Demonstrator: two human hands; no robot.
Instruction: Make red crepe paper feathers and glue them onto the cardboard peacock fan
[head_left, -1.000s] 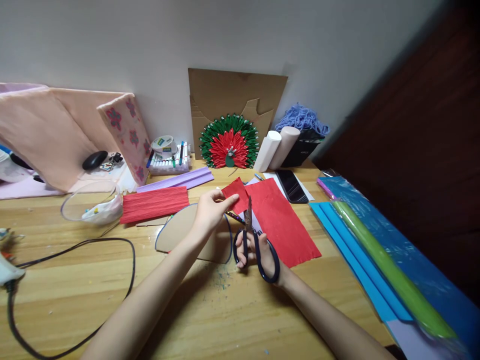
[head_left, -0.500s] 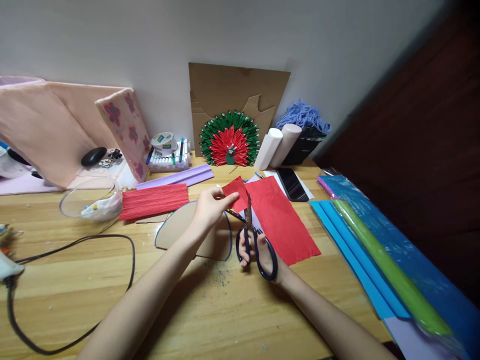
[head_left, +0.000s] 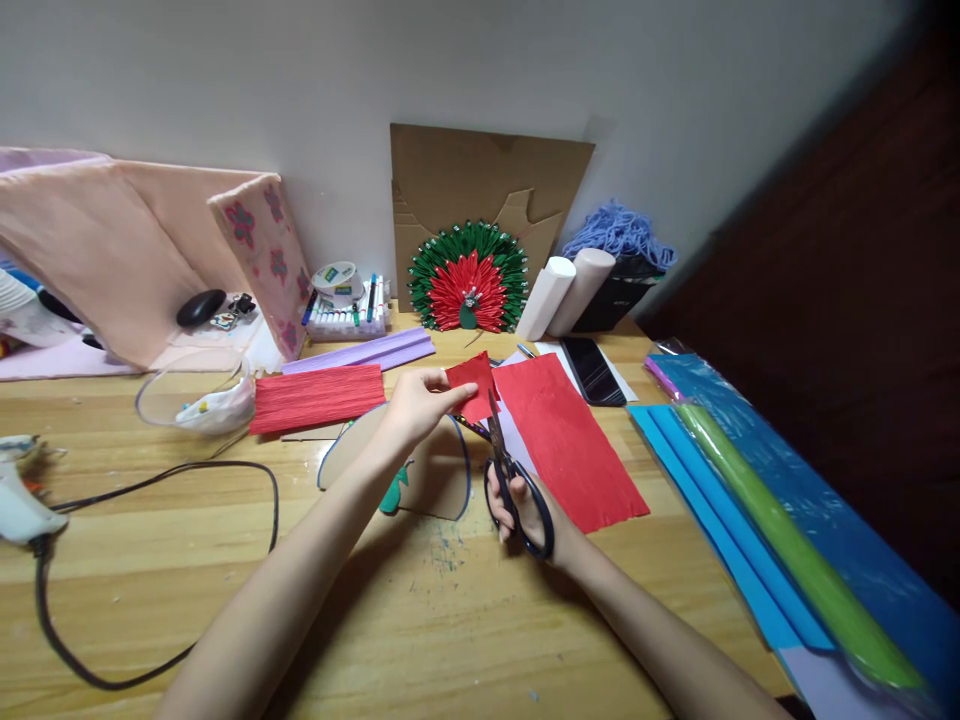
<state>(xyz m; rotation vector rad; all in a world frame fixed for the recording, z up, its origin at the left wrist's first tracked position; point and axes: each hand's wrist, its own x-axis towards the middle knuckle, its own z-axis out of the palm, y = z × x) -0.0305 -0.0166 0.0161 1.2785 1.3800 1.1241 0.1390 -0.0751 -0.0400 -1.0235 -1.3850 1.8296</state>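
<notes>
My left hand (head_left: pixel 421 402) pinches a small piece of red paper (head_left: pixel 472 382) between thumb and fingers. My right hand (head_left: pixel 521 505) holds black-handled scissors (head_left: pixel 501 440), fingers through the loops, with the blades pointing up at the right edge of that small piece. Just right of the blades lies a larger red paper sheet (head_left: pixel 574 445). Beneath my left forearm is a cardboard shape (head_left: pixel 439 470) with a blue edge, and a green cutout (head_left: pixel 394 492) shows partly on it.
A red-and-green peacock craft (head_left: pixel 469 285) leans on cardboard at the back. Folded red crepe paper (head_left: pixel 319 398) lies left, beyond a hot glue gun (head_left: pixel 26 500) and its cord. A phone (head_left: pixel 592 370) and wrapped paper rolls (head_left: pixel 780 530) are on the right.
The whole view has shifted slightly, moving things a little to the right. The scissors have tilted to the left, their blades now against the small piece's edge. The green cutout has come into sight.
</notes>
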